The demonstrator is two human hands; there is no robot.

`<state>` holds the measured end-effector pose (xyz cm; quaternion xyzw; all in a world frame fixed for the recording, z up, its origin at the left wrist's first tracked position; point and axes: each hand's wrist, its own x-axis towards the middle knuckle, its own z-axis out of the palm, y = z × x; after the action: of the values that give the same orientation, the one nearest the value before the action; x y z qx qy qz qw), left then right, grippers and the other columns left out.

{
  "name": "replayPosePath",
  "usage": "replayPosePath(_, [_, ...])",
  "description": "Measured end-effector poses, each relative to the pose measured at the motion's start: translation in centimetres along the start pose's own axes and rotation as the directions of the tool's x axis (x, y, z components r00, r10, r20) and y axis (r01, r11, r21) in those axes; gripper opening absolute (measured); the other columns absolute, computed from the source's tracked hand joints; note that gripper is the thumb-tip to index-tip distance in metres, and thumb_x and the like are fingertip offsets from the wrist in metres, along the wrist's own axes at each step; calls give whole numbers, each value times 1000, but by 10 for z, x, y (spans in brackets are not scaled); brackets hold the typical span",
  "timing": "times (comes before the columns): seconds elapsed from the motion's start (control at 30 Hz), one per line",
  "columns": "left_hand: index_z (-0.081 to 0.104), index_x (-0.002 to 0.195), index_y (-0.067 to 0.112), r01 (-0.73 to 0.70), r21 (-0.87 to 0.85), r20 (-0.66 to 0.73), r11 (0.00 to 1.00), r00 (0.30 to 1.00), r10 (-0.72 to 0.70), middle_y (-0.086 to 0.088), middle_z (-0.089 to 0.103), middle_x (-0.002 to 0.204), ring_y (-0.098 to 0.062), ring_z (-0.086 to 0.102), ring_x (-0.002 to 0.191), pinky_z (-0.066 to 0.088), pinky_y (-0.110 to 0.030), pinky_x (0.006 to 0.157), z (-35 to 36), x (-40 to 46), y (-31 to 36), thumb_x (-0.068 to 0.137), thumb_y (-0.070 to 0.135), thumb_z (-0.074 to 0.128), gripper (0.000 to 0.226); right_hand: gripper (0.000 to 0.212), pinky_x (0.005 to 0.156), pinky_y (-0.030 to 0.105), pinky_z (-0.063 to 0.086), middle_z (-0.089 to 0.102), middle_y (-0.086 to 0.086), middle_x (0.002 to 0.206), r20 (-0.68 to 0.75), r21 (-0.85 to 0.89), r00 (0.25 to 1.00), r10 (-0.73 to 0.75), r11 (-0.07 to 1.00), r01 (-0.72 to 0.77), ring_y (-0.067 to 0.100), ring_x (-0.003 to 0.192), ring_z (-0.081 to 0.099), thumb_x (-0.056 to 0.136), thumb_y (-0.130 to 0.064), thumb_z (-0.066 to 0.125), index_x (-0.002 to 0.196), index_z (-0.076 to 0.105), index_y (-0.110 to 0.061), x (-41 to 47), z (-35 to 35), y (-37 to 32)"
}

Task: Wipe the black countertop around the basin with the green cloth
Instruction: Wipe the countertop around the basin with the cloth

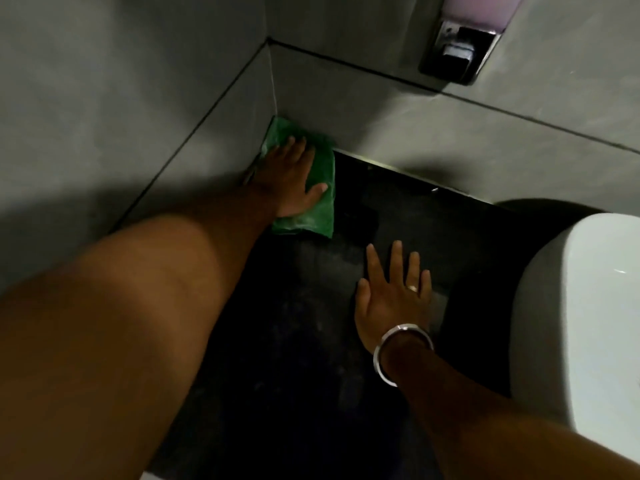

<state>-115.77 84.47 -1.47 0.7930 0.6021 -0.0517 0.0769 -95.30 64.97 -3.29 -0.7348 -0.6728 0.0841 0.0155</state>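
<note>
The left hand [291, 178] lies flat, fingers spread, pressing the green cloth [320, 202] into the corner of the black worktop [311, 323]. The right hand [391, 296] rests open beside the basin [588, 306], holding nothing. The cloth looks soft, light and limp; flat palm pressure should suit it better than pinching.

The left hand [292, 178] lies flat, fingers spread, on the green cloth [313, 199], pressing it onto the black countertop [294, 323] in the far corner where two grey tiled walls [104, 98] meet. The right hand [393, 296] — ring [412, 288] on one finger, silver bangle [398, 351] at the wrist — rests palm-down on bare countertop, just beside the white basin [588, 306]. A wall-mounted soap dispenser [460, 46] sits above.
</note>
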Motion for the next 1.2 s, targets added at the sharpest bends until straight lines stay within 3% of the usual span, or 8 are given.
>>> replayPosePath(0.1, [9,156,10,20,-36,11,999,1000,-20,-13,5,166,-31,3,153,8,-45,124,-9,-17,-1,92,62,39,88,59,118,50,-1,3,6,163,23,24,1000,-4,1000,4,33,148,-1,92,-46,22,149,9,-37,-1,-3,1])
replayPosePath(0.3, [16,157,15,55,-136,-10,989,998,-57,-9,13,166,-31,11,153,13,-47,122,24,-201,-8,82,65,34,91,61,119,52,3,5,7,162,47,32,999,8,999,-10,35,148,2,90,-47,22,150,11,-36,-2,-6,-2])
replayPosePath(0.57, [3,156,5,124,-113,-20,986,992,-127,-17,1,166,-32,4,153,7,-45,124,3,-22,4,87,64,43,99,62,118,50,4,9,6,162,7,6,1000,17,1000,-17,34,147,5,89,-47,22,149,14,-36,-1,-2,1])
replayPosePath(0.67, [6,156,6,131,-106,-21,986,991,-134,-16,1,166,-32,2,153,6,-44,124,2,15,5,84,68,45,103,61,117,49,5,11,6,162,-23,-1,1000,17,1000,-17,33,147,8,89,-47,24,148,16,-37,1,-1,2])
replayPosePath(0.83, [18,154,7,108,-197,-19,974,993,-114,-16,15,164,-32,14,151,13,-40,123,-14,-14,1,78,67,57,104,62,118,50,4,11,6,162,-4,9,1000,22,1000,-22,33,148,6,88,-46,26,148,16,-38,-1,-3,-1])
replayPosePath(0.97, [30,150,4,119,-264,-146,957,976,-161,-19,32,157,-35,28,147,21,-45,122,14,-136,12,74,68,57,103,62,118,52,5,12,8,161,3,20,1000,9,1000,-9,36,147,7,88,-46,26,149,19,-35,-1,-5,1])
replayPosePath(1.07, [21,154,8,159,-207,-125,965,974,-187,-16,23,162,-32,20,150,16,-45,122,34,-180,-1,71,75,45,109,64,118,53,4,13,10,161,12,46,1000,12,999,-13,36,147,7,86,-47,27,149,20,-34,3,-6,-5])
replayPosePath(1.2, [12,156,9,180,-133,-96,975,976,-194,-17,10,165,-33,11,152,11,-47,122,18,-138,-8,71,80,51,117,65,117,54,7,15,11,161,-7,63,1000,19,998,-19,37,146,9,86,-47,29,149,22,-32,-1,-5,-23])
